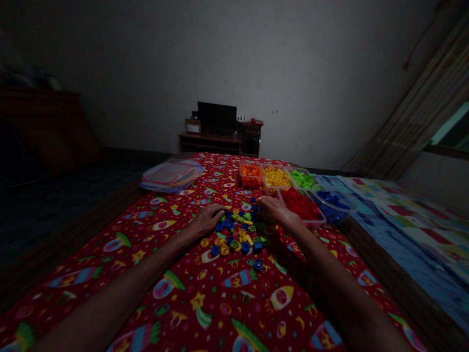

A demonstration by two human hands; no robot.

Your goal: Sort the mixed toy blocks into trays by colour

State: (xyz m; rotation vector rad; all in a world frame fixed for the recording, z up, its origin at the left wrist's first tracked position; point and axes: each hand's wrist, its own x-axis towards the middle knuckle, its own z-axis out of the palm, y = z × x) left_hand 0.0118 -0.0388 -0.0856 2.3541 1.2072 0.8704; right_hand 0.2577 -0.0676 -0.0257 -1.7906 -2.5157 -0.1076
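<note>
Loose plastic building pieces (242, 233) in yellow, blue and green lie in a pile on a red patterned cloth (234, 298). My left hand (209, 218) rests at the pile's left edge, its fingers stretched toward the blue pieces and holding nothing I can see. At the far right side of the pile, my right hand (275, 210) reaches down with its fingers bent together beside some blue pieces. What those fingers hold, if anything, is hidden. One blue round piece (258, 265) lies apart, closer to me.
Beyond my right hand stand clear tubs of orange (251, 183), yellow (277, 189), green (318, 187), red (319, 226) and blue pieces (331, 199). Stacked clear lids (170, 175) lie at the far left. A bed (403, 234) adjoins on the right.
</note>
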